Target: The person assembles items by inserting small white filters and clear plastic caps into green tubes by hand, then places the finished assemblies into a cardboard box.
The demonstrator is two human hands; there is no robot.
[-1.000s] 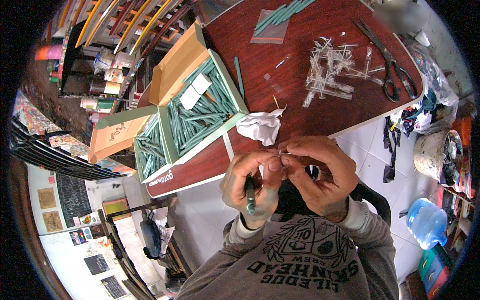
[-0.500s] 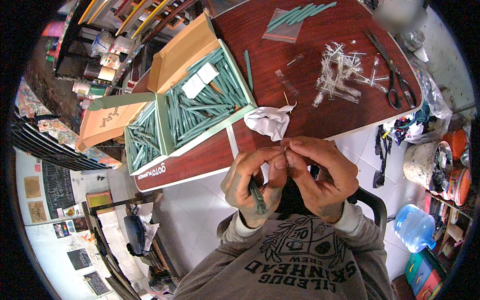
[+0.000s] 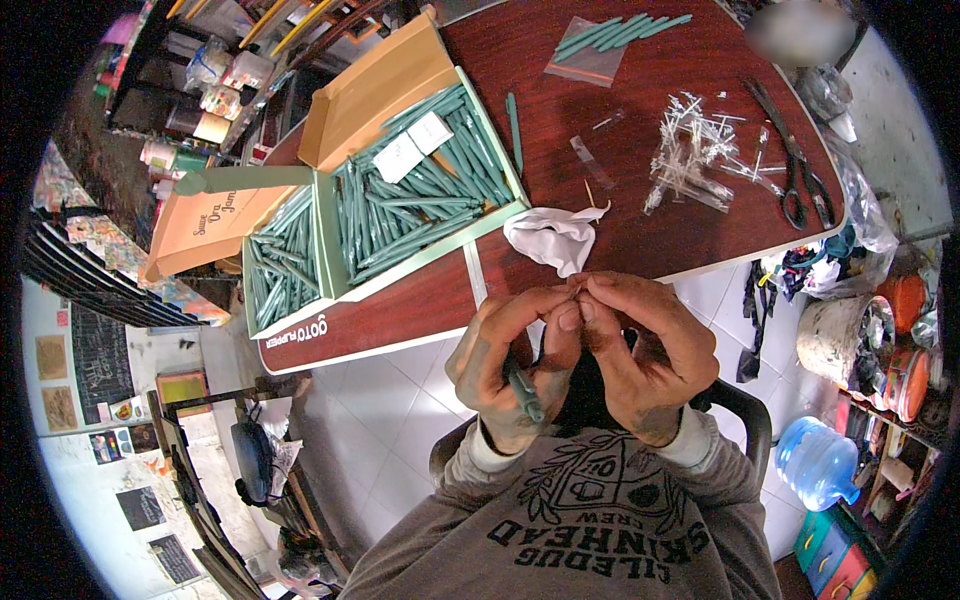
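My left hand (image 3: 512, 352) is closed around a slim teal pen (image 3: 525, 396), which sticks out below the curled fingers. Its thumb and forefinger also pinch together at the tips, meeting those of my right hand (image 3: 652, 362) just past the table's near edge. Whatever small piece sits between the fingertips is too hidden to name. A crumpled white cloth (image 3: 552, 238) lies on the table just beyond my hands, with a thin wooden stick (image 3: 592, 194) by it. To the left, an open box (image 3: 440, 243) holds many more teal pens, and one loose pen (image 3: 514, 132) rests beside it.
A smaller compartment (image 3: 286, 326) of teal pens adjoins the box. Farther off, several pens lie over a clear zip bag (image 3: 578, 72). Right of centre is a heap of clear and white plastic scraps (image 3: 690, 155), then black scissors (image 3: 795, 160). A blue water jug (image 3: 815, 460) stands right.
The view has shifted slightly, so the table things sit a little farther right. Both hands keep their fingertip pinch, with only slight finger movement; the pen stays in my left hand.
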